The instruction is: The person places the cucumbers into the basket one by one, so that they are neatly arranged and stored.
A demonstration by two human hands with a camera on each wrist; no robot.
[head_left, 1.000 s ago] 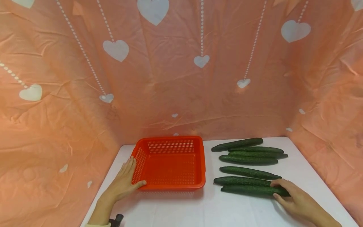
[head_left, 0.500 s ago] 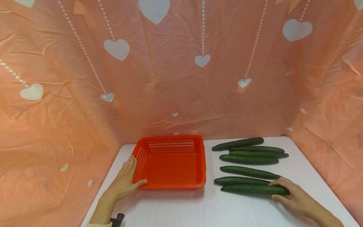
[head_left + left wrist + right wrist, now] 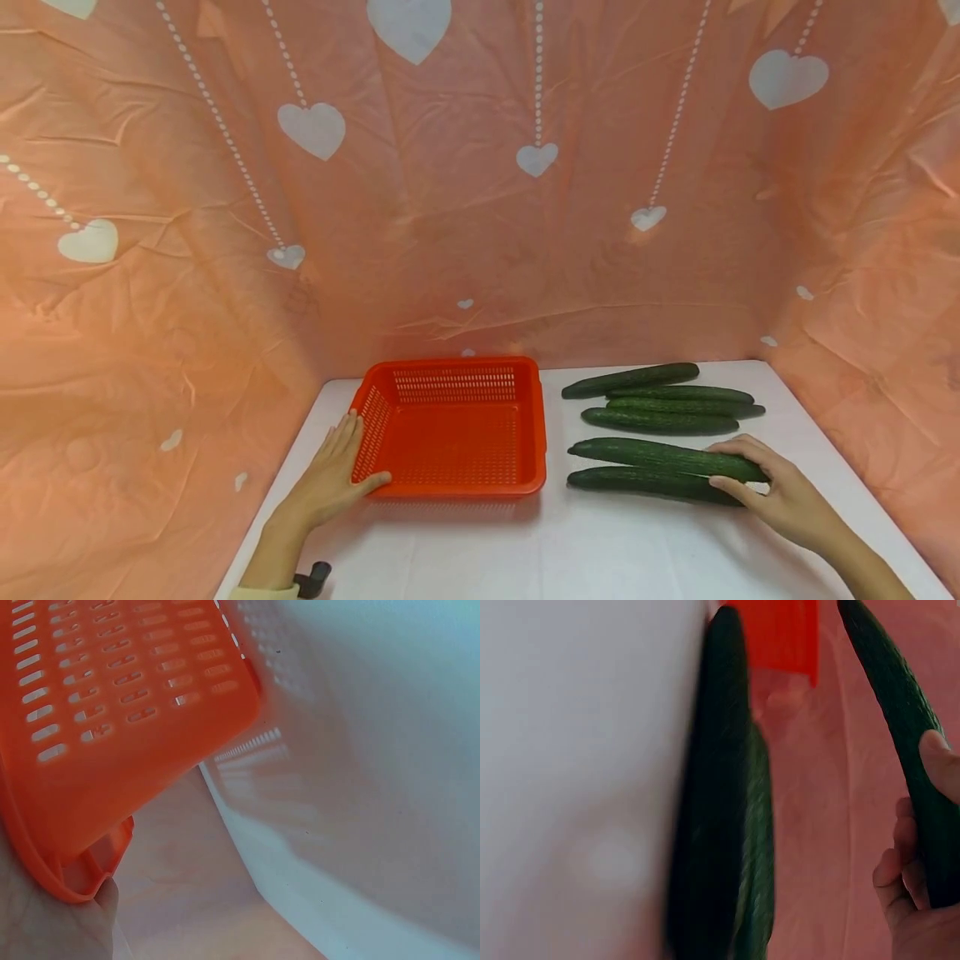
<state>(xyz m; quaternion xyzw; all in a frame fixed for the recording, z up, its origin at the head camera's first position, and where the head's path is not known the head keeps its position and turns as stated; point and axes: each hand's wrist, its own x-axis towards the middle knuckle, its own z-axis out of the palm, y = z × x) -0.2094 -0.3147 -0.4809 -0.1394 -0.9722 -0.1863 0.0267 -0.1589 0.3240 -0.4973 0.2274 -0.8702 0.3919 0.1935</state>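
At four o'clock in the head view, we grip a cucumber [image 3: 652, 454] with our right hand [image 3: 787, 497]; our left hand [image 3: 327, 475], fingers straight, touches the basket [image 3: 465, 492] at its eight o'clock side.

The bare left forearm [image 3: 272, 558] rises from the bottom left, leading to the left hand [image 3: 328, 479], whose back faces up, its fingers [image 3: 343, 438] nearly straight and pointing away from the person, its thumb [image 3: 374, 483] spread out to the right. The bare right forearm [image 3: 858, 567] slants in from the lower right corner, and the right hand [image 3: 789, 498] has a curled grip, the fingers bent on the far side and the thumb opposing them on the near side.
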